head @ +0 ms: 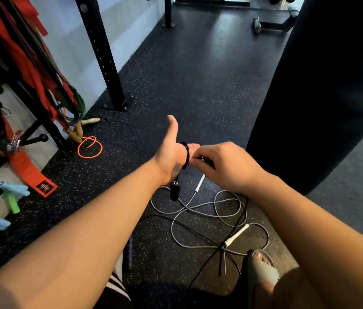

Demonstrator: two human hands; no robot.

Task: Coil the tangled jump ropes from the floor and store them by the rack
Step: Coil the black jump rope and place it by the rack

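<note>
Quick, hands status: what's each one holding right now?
Left hand: open, black rope looped round the palm.
Right hand: closed, pinching the black rope.

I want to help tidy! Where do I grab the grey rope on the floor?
Grab its white handle nearest the sandal, from above, fingers across its thin sides. It lies flat, stiff and straight, its upper end seemingly clear of the black rope.
</note>
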